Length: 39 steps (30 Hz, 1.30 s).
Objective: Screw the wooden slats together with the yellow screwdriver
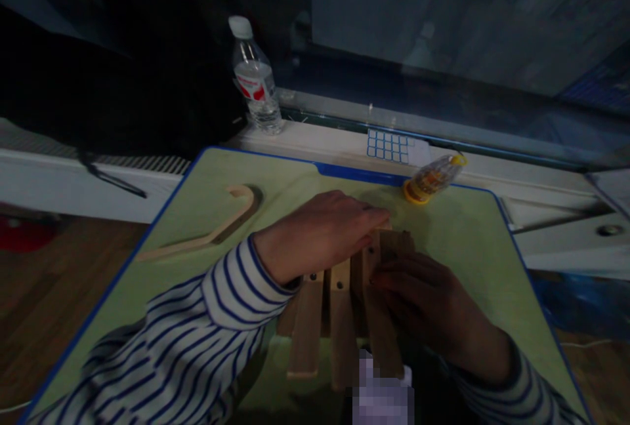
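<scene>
Item one: slatted wooden assembly (344, 326), on the near part of the tabletop (467, 235), beneath the left grip (327, 231) and just beside the right grip (426, 300). Bare wood, light brown, dull in the dim light; three flat slats (308, 336) in view, squared at the ends, running from below the left grip toward the person, with narrow gaps between them. Dark round fasteners (339, 285) mark their upper parts (two on the rightmost slat, one on each of the others).

Left grip: bent over the top of the assembly, thumb and fingers closed on its upper end. Right grip: fingertips drawn together at the rightmost slat's lower fastener; whether they pinch it, cannot tell.

Item two: hooked wooden strip (235, 220), paler, left of the left grip.

Item three: small bottle with yellow ends (429, 181), tilted, beyond both grips.
</scene>
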Available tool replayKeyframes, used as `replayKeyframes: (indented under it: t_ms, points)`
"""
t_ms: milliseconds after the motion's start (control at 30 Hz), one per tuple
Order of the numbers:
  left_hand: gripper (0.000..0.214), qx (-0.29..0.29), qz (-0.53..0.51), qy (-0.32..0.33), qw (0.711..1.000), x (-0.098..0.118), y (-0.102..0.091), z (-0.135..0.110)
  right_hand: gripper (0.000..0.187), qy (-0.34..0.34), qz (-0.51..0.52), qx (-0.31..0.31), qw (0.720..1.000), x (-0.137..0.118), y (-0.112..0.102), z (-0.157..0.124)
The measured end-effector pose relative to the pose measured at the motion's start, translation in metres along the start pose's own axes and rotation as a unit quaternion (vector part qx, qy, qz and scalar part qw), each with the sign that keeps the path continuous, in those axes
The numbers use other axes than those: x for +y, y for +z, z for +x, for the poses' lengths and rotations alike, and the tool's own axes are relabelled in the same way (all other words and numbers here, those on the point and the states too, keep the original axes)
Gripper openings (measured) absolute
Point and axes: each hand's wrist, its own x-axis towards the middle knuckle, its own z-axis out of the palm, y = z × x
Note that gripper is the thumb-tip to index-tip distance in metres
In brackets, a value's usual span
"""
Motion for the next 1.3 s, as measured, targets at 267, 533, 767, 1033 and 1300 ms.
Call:
replayKeyframes:
  t_ms: [267,533,767,1033,1300]
  points:
    - [0.024,-0.004,-0.002,0.000,1.000,0.000,-0.001,0.000,0.013,-0.016,-0.019,-0.006,1.000,0.003,0.000,0.001]
    - [0.025,-0.002,0.002,0.001,1.000,0.000,0.000,0.000,0.015,-0.022,-0.013,-0.009,1.000,0.003,-0.001,0.001]
    - [0.025,-0.006,0.000,-0.002,1.000,0.001,-0.002,0.001,0.023,-0.012,-0.029,-0.010,0.999,0.004,-0.001,-0.001]
    - [0.026,-0.007,0.000,-0.003,1.000,0.003,-0.003,0.001,0.021,0.003,-0.035,0.007,0.999,0.000,-0.005,0.002]
    - [0.042,0.031,-0.002,-0.003,1.000,0.006,-0.022,-0.009,0.025,0.041,-0.097,0.027,0.994,-0.009,-0.030,-0.008]
